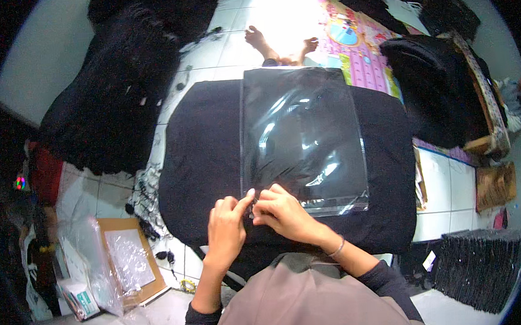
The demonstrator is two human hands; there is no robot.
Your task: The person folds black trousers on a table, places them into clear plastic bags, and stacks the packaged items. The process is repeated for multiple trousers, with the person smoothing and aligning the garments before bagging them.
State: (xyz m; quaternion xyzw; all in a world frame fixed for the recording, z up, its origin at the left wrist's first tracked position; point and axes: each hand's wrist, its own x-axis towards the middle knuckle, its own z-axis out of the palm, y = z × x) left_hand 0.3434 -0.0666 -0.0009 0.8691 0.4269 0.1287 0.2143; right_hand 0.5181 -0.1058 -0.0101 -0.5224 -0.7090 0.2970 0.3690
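A clear plastic bag (pixel 301 135) with folded black fabric inside lies flat in front of me, its film throwing bright glints. Under it is a board or low table covered in black cloth (pixel 199 148). At the bag's near left corner, my left hand (pixel 225 225) pinches the edge with thumb and forefinger. Close beside it, my right hand (pixel 283 215) has its fingers curled onto the same corner. The fingertips hide the exact spot they grip. The bag's near edge shows a transparent strip of film beyond the fabric.
Large heaps of black fabric (pixel 127 75) lie at the far left, with another black pile (pixel 433 84) at the right. A stack of packed black pieces (pixel 476 271) stands near right. Near left are plastic bags and cardboard (pixel 151 263). Bare feet (pixel 256 37) rest beyond the table.
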